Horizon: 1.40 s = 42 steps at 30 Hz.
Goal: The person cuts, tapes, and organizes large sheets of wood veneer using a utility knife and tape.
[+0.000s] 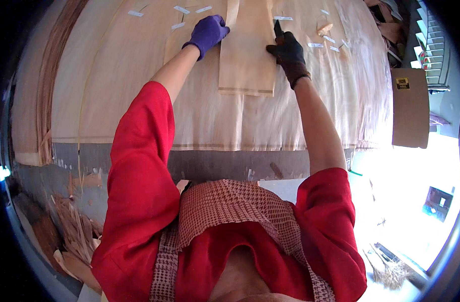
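Head view: a narrow, pale wood-veneer strip [247, 63] is shown lying lengthwise on broad veneer sheets [189, 113], between the 2 gloved hands, its near end short of the sheets' near edge and its far end cut off by the upper border. The left hand [208, 35], covered by a purple glove, is placed at the strip's left edge with its fingers curled inward; whether the edge is pinched cannot be told. By the right hand [290, 53], covered by a dark glove, a slim dark tool [278, 29] is gripped, directed away from the body beside the strip's right edge; the tool's exact kind cannot be made out. Short white labels [315, 45] are scattered over the sheets on both sides of the strip. The sheets are supported by a grey worktable [230, 162], whose front edge is exposed below them. At the left, a darker reddish-brown veneer band [63, 55] is seen. Splintered wood scraps [74, 221] are heaped at the lower left; at the right, a brown cardboard panel [411, 113] is positioned below a metal rack [436, 50]. Red sleeves [142, 151] and a houndstooth apron [230, 204] are worn.
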Each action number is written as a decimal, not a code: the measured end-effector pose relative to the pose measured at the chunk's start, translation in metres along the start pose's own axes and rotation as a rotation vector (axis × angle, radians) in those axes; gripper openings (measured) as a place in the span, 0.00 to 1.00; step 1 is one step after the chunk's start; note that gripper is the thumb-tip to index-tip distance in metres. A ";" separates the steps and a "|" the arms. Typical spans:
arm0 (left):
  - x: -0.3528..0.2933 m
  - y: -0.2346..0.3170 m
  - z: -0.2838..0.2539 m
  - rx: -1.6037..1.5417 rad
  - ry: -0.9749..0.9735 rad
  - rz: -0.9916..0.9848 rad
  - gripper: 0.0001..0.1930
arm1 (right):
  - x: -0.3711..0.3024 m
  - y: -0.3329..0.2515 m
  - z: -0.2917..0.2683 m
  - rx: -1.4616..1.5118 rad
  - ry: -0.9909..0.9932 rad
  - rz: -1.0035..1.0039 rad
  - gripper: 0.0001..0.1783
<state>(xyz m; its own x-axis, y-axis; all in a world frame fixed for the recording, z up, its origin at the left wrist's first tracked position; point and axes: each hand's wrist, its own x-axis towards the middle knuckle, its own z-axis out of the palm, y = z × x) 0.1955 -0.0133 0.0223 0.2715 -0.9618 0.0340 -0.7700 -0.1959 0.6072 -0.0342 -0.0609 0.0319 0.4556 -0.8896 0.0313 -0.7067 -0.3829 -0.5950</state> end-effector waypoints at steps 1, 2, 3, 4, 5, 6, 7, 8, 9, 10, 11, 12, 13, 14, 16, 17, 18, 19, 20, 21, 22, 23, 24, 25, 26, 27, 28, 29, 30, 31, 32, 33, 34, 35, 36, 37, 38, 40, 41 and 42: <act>0.000 0.000 0.003 0.056 -0.006 -0.027 0.15 | -0.001 -0.004 0.000 -0.029 -0.018 0.007 0.37; 0.001 -0.002 0.005 0.076 -0.011 -0.029 0.16 | -0.002 -0.007 -0.001 -0.056 -0.036 0.014 0.36; 0.002 -0.004 0.007 0.096 -0.017 -0.032 0.16 | -0.003 -0.010 -0.002 -0.078 -0.042 0.025 0.35; 0.001 -0.002 0.008 0.113 -0.024 -0.032 0.17 | -0.006 -0.015 -0.009 -0.155 -0.030 0.024 0.32; 0.001 0.001 0.009 0.177 0.005 -0.025 0.18 | -0.010 -0.021 -0.017 -0.231 -0.016 0.024 0.28; -0.001 0.004 0.011 0.240 0.033 -0.017 0.18 | -0.004 -0.012 -0.015 -0.139 -0.006 0.094 0.26; -0.003 0.008 0.009 0.302 0.066 -0.012 0.18 | -0.002 -0.018 -0.019 -0.049 0.003 0.159 0.23; -0.002 0.009 0.007 0.370 0.146 0.128 0.20 | -0.003 -0.022 -0.023 0.187 -0.011 0.212 0.19; 0.000 0.007 0.005 0.437 0.227 0.267 0.21 | -0.005 -0.027 -0.027 0.421 -0.014 0.271 0.17; 0.003 0.006 0.001 0.500 0.319 0.408 0.22 | -0.006 -0.033 -0.027 0.587 -0.056 0.281 0.16; 0.011 -0.008 0.001 0.500 0.253 0.515 0.22 | -0.003 -0.039 -0.026 0.755 -0.109 0.283 0.16; 0.023 -0.027 0.004 0.501 0.187 0.620 0.22 | 0.001 -0.046 -0.022 0.922 -0.165 0.286 0.16; 0.035 -0.037 0.008 0.494 0.121 0.730 0.22 | 0.006 -0.055 -0.016 0.970 -0.178 0.320 0.15; 0.044 -0.030 0.008 0.446 0.055 0.658 0.21 | 0.010 -0.056 -0.010 1.010 -0.189 0.357 0.14; 0.064 -0.020 0.005 0.353 -0.074 0.506 0.20 | 0.020 -0.056 0.003 0.831 -0.233 0.163 0.13; 0.067 -0.022 0.004 0.311 0.125 0.568 0.17 | 0.025 -0.060 0.010 0.965 -0.231 0.283 0.12; 0.075 -0.023 0.006 0.260 0.225 0.638 0.17 | 0.031 -0.064 0.015 1.097 -0.227 0.405 0.11; 0.087 -0.028 0.007 0.212 0.336 0.701 0.17 | 0.041 -0.064 0.023 0.998 -0.238 0.354 0.11; 0.096 -0.031 0.008 0.161 0.443 0.764 0.17 | 0.050 -0.062 0.032 0.899 -0.241 0.310 0.12; 0.105 -0.033 0.010 0.150 0.369 0.766 0.16 | 0.060 -0.059 0.040 0.802 -0.239 0.266 0.13; 0.110 -0.042 0.010 0.144 0.293 0.751 0.16 | 0.064 -0.078 0.043 0.962 -0.246 0.479 0.15; 0.118 -0.037 0.015 0.122 0.212 0.768 0.16 | 0.072 -0.060 0.049 0.863 -0.222 0.323 0.16; 0.125 -0.032 0.020 0.090 0.193 0.794 0.16 | 0.083 -0.033 0.059 0.759 -0.201 0.170 0.17; 0.130 -0.042 0.025 0.074 0.173 0.793 0.16 | 0.090 -0.032 0.066 0.502 -0.230 0.011 0.18; 0.129 -0.050 0.027 0.059 0.147 0.793 0.16 | 0.092 -0.044 0.068 0.251 -0.219 -0.143 0.19; 0.129 -0.056 0.029 0.052 0.151 0.781 0.17 | 0.097 -0.055 0.066 -0.162 -0.219 -0.297 0.20; 0.128 -0.055 0.029 0.042 0.150 0.780 0.17 | 0.098 -0.069 0.061 -0.577 -0.205 -0.440 0.21; 0.127 -0.052 0.028 0.031 0.149 0.779 0.18 | 0.101 -0.070 0.063 -0.652 -0.173 -0.477 0.17; 0.125 -0.050 0.029 0.018 0.152 0.718 0.18 | 0.105 -0.070 0.064 -0.727 -0.141 -0.515 0.14; 0.125 -0.048 0.028 0.008 0.160 0.659 0.19 | 0.109 -0.073 0.064 -0.803 -0.104 -0.557 0.11; 0.123 -0.047 0.030 -0.004 0.161 0.598 0.19 | 0.114 -0.076 0.063 -0.809 -0.175 -0.532 0.11; 0.125 -0.046 0.030 0.019 0.149 0.608 0.20 | 0.121 -0.080 0.061 -0.814 -0.246 -0.507 0.11; 0.126 -0.046 0.028 0.041 0.133 0.616 0.20 | 0.124 -0.084 0.060 -0.816 -0.320 -0.481 0.10; 0.126 -0.048 0.029 0.058 0.111 0.619 0.21 | 0.126 -0.087 0.064 -0.886 -0.281 -0.563 0.08; 0.125 -0.051 0.030 0.038 0.195 0.676 0.17 | 0.130 -0.091 0.070 -0.842 -0.408 -0.430 0.08; 0.124 -0.048 0.030 0.021 0.284 0.741 0.13 | 0.131 -0.089 0.071 -0.865 -0.422 -0.440 0.09; 0.122 -0.043 0.025 0.004 0.374 0.808 0.10 | 0.132 -0.087 0.071 -0.887 -0.433 -0.449 0.09; 0.114 -0.034 0.014 0.054 0.152 0.711 0.12 | 0.129 -0.083 0.070 -0.816 -0.544 -0.402 0.19; 0.114 -0.029 0.008 0.138 0.115 0.729 0.12 | 0.128 -0.082 0.069 -0.783 -0.594 -0.381 0.24; 0.111 -0.025 0.006 0.221 0.076 0.749 0.13 | 0.122 -0.081 0.070 -0.831 -0.575 -0.416 0.25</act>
<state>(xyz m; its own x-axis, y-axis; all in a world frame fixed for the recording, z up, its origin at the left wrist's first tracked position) 0.2411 -0.1162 0.0063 -0.3328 -0.8386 0.4312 -0.8587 0.4585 0.2290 0.1159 -0.1211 0.0277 0.7757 -0.4851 -0.4037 -0.4851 -0.8675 0.1105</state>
